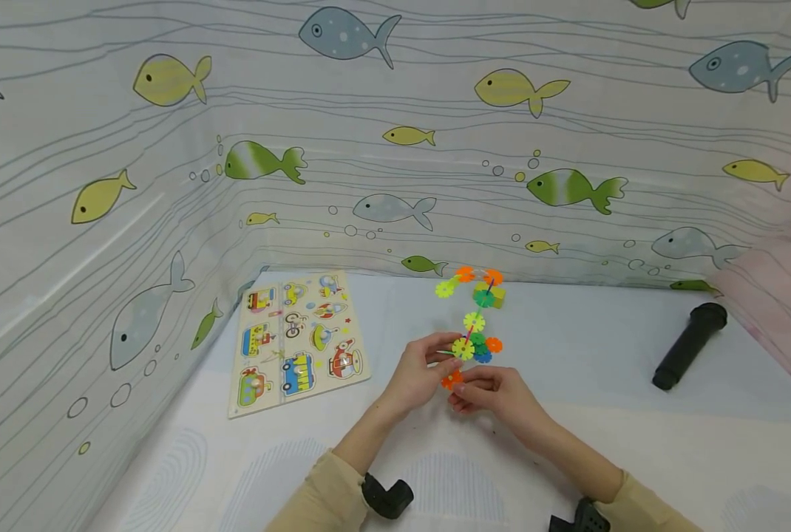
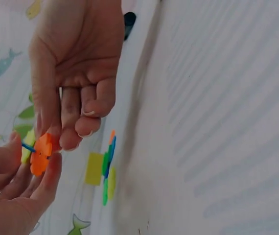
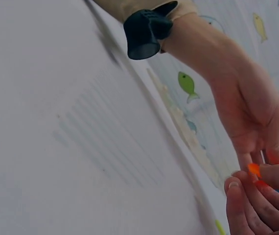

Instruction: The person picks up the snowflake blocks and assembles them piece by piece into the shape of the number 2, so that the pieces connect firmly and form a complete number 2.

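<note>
Step in hand: you are fitting an orange snowflake disc (image 1: pixel 452 380) onto the bottom of the snowflake-disc chain (image 1: pixel 474 341), or so it looks from how both hands are meeting at it.
Left hand: your left hand (image 1: pixel 417 373) is pinching the lower end of the chain, thumb and fingertips curled in at the yellow disc (image 1: pixel 463 349).
Right hand: your right hand (image 1: pixel 498 394) is nipping the orange snowflake disc between thumb and fingers (image 2: pixel 51 171); in the left wrist view the disc is sitting on a thin blue stick (image 2: pixel 28 146).
Where the piece is lying: the chain is running away from you across the tabletop (image 1: pixel 568 384), from your fingertips up to an upper cluster of discs (image 1: pixel 473 285) near the back wall.
Next move, as a judgement: you are likely needing to line the disc's slot up with its neighbour and press it home, holding the chain steady so that the joined part is not twisting apart.
Surface: you are working on a pale cloth with faint arch patterns; a wooden vehicle puzzle board (image 1: pixel 297 338) is lying well to your left, and a black cylinder (image 1: pixel 690 345) is lying well to your right.
Room: a fish-printed curtain (image 1: pixel 395 148) is closing you in on three sides.
</note>
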The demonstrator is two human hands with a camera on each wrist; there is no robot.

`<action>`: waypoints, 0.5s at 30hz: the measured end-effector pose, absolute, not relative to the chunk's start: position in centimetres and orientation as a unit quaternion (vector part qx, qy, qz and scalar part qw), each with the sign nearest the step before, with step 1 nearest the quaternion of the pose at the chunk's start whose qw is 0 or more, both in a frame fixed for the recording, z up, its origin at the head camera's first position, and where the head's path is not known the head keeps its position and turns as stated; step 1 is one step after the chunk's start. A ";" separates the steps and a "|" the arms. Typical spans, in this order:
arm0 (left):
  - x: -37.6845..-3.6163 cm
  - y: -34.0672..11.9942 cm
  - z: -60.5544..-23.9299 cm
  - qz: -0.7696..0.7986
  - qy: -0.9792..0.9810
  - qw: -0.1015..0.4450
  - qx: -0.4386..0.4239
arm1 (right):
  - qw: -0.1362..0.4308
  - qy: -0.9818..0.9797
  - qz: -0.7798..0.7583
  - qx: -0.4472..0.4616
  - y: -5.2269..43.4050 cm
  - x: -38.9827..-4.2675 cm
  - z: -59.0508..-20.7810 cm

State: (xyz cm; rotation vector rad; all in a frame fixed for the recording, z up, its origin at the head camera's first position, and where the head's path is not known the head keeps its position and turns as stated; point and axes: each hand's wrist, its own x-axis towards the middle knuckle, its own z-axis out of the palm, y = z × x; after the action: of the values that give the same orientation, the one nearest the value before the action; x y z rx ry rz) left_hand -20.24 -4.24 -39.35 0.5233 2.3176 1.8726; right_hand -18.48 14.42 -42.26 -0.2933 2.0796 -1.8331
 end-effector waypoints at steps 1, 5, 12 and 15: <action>-20.3 -4.2 -39.4 0.618 0.765 0.058 0.172 | 0.174 0.736 -0.646 -0.103 14.5 -18.5 -42.3; -20.4 -4.3 -39.5 0.620 0.764 0.055 0.171 | 0.158 0.753 -0.631 -0.097 14.8 -18.8 -42.1; -20.6 -4.3 -39.7 0.621 0.766 0.050 0.161 | 0.110 0.792 -0.597 -0.067 16.1 -19.8 -41.4; -20.6 -4.3 -39.8 0.622 0.766 0.051 0.156 | 0.093 0.811 -0.575 -0.059 16.9 -20.6 -41.5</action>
State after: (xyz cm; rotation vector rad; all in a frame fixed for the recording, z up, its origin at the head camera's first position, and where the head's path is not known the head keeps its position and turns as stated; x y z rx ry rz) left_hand -20.61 -4.26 -39.79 0.4753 2.3310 1.8915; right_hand -20.62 16.93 -41.46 -0.1746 2.4070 -1.7058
